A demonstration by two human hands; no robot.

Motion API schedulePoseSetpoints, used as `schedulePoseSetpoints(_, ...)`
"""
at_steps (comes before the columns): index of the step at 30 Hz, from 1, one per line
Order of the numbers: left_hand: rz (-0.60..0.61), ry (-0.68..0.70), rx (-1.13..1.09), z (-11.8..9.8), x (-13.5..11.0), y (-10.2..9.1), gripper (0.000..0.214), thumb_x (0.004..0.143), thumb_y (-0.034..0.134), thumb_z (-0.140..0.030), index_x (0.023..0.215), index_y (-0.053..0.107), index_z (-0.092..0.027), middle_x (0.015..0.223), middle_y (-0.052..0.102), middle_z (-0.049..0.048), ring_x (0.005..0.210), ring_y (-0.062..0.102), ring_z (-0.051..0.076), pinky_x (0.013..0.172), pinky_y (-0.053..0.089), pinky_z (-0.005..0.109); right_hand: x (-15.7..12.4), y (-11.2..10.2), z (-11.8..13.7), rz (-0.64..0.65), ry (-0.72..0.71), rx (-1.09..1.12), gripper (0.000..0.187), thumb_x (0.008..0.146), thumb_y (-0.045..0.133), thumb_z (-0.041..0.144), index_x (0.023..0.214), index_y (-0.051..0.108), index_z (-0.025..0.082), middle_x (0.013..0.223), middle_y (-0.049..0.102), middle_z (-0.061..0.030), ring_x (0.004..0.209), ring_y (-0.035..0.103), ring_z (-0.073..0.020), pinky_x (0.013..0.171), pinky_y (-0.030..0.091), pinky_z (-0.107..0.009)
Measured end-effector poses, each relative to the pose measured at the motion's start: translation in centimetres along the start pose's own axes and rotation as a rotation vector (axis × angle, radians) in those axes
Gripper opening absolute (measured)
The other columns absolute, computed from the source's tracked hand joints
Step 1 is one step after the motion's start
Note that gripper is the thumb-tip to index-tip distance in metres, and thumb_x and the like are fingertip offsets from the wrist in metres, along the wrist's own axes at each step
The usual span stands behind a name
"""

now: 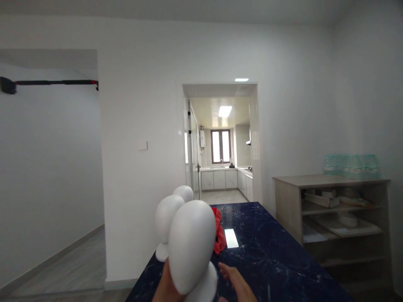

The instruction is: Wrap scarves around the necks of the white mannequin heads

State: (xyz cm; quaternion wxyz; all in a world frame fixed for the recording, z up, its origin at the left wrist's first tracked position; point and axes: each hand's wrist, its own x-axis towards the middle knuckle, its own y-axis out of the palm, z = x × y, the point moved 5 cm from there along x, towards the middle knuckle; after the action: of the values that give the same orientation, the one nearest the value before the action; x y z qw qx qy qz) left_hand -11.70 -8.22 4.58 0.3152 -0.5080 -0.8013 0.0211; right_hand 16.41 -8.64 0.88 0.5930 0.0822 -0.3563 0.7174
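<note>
A white foam mannequin head (191, 245) stands at the near end of the dark blue marble table (270, 247). My left hand (166, 286) is pressed against its lower left side, mostly hidden behind it. Just right of the head's base my right hand (236, 282) hovers with fingers spread and nothing in it. Two more white mannequin heads (166, 220) (184, 192) stand in a row behind the first. A red cloth (218, 233) lies on the table right of them.
A wooden shelf unit (333, 209) with boxes and a pack of water bottles (351, 165) on top stands at the right wall. A doorway (220, 142) ahead opens onto a kitchen. An open passage lies to the left.
</note>
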Motion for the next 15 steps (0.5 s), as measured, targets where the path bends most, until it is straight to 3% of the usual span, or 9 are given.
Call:
schedulePoseSetpoints(3,0.124,0.052,-0.306,-3.7,0.8,7.6,0.109,0.059,0.087,-0.06,0.152,0.044,-0.022,0.149,0.065,0.0167,0.141,0.058,0.041,0.119,0.049,0.049,2.7,-2.7,0.2,-0.147,-0.083,-0.061,0.082,0.083,0.074,0.044,0.159,0.048,0.027,0.156,0.058,-0.014,0.145,0.055,-0.0358,0.123,0.043,-0.052)
schedulePoseSetpoints(6,0.329,0.097,-0.486,-7.0,2.1,13.1,0.104,0.072,0.083,-0.062,0.156,0.039,-0.022,0.157,0.058,0.0173,0.142,0.058,0.036,0.119,0.048,0.046,4.9,-6.2,-1.5,-0.328,-0.052,-0.138,0.081,0.085,0.075,0.047,0.157,0.046,0.022,0.156,0.058,-0.0176,0.145,0.055,-0.0358,0.122,0.043,-0.052)
schedulePoseSetpoints(8,0.457,0.17,-0.539,-8.4,2.8,15.2,0.094,0.078,0.082,-0.06,0.155,0.043,-0.021,0.16,0.054,0.0176,0.147,0.053,0.034,0.123,0.043,0.046,5.7,-8.1,-3.0,-0.386,-0.036,-0.158,0.083,0.082,0.079,0.05,0.153,0.047,0.022,0.147,0.065,-0.0183,0.135,0.063,-0.0363,0.115,0.051,-0.05)
schedulePoseSetpoints(10,0.538,0.19,-0.564,-8.3,3.1,16.6,0.088,0.08,0.082,-0.057,0.153,0.047,-0.022,0.162,0.053,0.0176,0.149,0.051,0.035,0.124,0.041,0.048,6.1,-9.3,-4.6,-0.419,-0.013,-0.168,0.083,0.078,0.083,0.05,0.149,0.048,0.023,0.137,0.071,-0.0176,0.125,0.07,-0.0366,0.105,0.057,-0.047)
schedulePoseSetpoints(15,0.543,0.16,-0.517,-5.6,2.5,18.3,0.092,0.082,0.081,-0.052,0.16,0.041,-0.024,0.162,0.053,0.0161,0.151,0.049,0.035,0.127,0.035,0.049,5.8,-9.5,-7.6,-0.445,0.04,-0.156,0.082,0.071,0.086,0.047,0.142,0.05,0.025,0.128,0.076,-0.0154,0.118,0.074,-0.0379,0.099,0.06,-0.046)
